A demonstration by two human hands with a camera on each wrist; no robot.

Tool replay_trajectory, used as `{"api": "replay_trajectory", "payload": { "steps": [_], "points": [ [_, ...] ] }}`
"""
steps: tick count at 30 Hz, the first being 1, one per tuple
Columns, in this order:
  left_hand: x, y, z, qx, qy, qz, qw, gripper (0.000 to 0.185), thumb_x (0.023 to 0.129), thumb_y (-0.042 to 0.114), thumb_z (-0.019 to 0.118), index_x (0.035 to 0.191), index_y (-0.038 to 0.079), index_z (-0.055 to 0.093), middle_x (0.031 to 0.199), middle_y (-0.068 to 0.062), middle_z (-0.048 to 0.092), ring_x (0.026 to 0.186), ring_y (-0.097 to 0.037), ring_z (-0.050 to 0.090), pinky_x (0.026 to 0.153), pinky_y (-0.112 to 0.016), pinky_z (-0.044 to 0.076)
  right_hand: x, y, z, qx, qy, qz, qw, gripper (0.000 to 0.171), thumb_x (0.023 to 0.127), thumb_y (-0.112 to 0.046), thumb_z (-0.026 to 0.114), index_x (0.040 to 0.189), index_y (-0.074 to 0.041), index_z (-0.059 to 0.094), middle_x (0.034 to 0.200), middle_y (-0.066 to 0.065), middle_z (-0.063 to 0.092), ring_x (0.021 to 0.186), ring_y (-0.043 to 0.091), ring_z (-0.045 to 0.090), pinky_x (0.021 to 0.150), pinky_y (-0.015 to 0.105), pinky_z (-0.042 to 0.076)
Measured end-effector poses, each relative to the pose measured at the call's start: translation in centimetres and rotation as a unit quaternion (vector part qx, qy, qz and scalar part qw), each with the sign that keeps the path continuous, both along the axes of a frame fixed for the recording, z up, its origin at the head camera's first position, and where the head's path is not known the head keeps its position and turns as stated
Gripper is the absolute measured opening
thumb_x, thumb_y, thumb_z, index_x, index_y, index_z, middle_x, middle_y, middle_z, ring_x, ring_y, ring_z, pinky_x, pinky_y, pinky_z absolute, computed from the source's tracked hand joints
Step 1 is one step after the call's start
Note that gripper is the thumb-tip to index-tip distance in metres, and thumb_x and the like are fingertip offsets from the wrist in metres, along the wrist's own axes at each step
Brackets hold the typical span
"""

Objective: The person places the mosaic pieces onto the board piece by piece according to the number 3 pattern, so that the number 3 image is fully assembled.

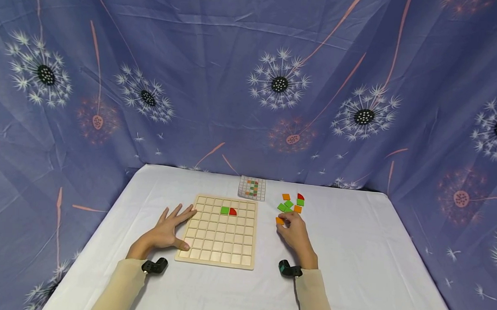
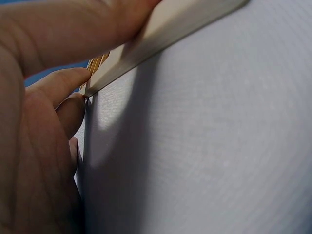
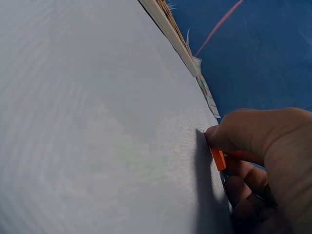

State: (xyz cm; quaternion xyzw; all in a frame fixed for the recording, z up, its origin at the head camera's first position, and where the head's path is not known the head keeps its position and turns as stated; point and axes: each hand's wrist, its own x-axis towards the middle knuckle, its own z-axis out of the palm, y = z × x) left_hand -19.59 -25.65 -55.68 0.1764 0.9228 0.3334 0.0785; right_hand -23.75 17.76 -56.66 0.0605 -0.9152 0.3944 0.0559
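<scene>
Spread flat, the left hand rests on the table with its fingertips and thumb against the left edge of the board, bracing it; it grips nothing. On the board's far rows a green tile and a red tile sit side by side. Right of the board, the right hand pinches an orange tile between thumb and fingers; the right wrist view shows that tile held on edge just at the cloth. More loose tiles lie just beyond, and a pattern card lies at the far edge. To do this well, I judge the pinch should stay on the tile's sides, lifting it level, while the left hand holds the board steady.
</scene>
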Motion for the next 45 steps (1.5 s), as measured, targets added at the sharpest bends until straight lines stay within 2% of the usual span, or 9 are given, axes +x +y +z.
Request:
{"api": "replay_trajectory", "payload": {
  "steps": [9,17,29,38,45],
  "points": [
    [0.1,0.1,0.2,-0.002,-0.001,-0.001,1.0,0.117,0.06,0.044,0.092,0.159,0.01,0.04,0.17,-0.016,0.024,0.157,-0.05,0.005,0.122,-0.069,-0.013,0.1,0.1,-0.1,0.0,0.0,-0.006,1.0,0.026,0.085,-0.011,0.079,0.11,-0.003,0.078,0.118,0.017,0.066,0.113,0.033,0.064,0.104,0.052,0.053],
    [0.2,0.1,0.2,-0.003,0.002,-0.003,1.0,0.117,0.061,0.044,0.092,0.159,0.011,0.039,0.17,-0.016,0.025,0.157,-0.051,0.005,0.122,-0.07,-0.012,0.1,-0.1,0.3,0.003,-0.01,-0.007,1.0,0.024,0.085,-0.013,0.08,0.107,-0.004,0.078,0.113,0.014,0.067,0.1,0.026,0.063,0.095,0.046,0.054],
    [0.1,0.1,0.3,-0.002,-0.002,-0.005,1.0,0.118,0.061,0.044,0.092,0.159,0.009,0.039,0.17,-0.017,0.023,0.157,-0.051,0.003,0.121,-0.07,-0.013,0.0,-0.4,0.5,0.012,-0.009,-0.006,1.0,0.026,0.085,-0.016,0.083,0.108,-0.005,0.077,0.111,0.012,0.069,0.101,0.025,0.063,0.094,0.044,0.056],
    [0.1,-0.1,0.4,-0.008,0.0,-0.006,1.0,0.119,0.061,0.047,0.091,0.159,0.008,0.038,0.169,-0.018,0.024,0.157,-0.051,0.004,0.122,-0.07,-0.013,-0.4,-1.6,1.1,0.002,0.015,0.02,1.0,0.023,0.084,-0.015,0.081,0.104,-0.006,0.075,0.101,0.009,0.066,0.087,0.019,0.058,0.08,0.036,0.053],
    [-0.1,-0.1,0.3,-0.01,0.0,-0.007,0.9999,0.119,0.06,0.047,0.091,0.159,0.008,0.038,0.169,-0.018,0.024,0.157,-0.05,0.004,0.122,-0.069,-0.013,-0.5,-2.8,1.7,-0.002,0.017,0.036,0.999,0.024,0.083,-0.017,0.08,0.103,-0.007,0.074,0.1,0.008,0.065,0.087,0.018,0.056,0.078,0.034,0.052]
  ]
}}
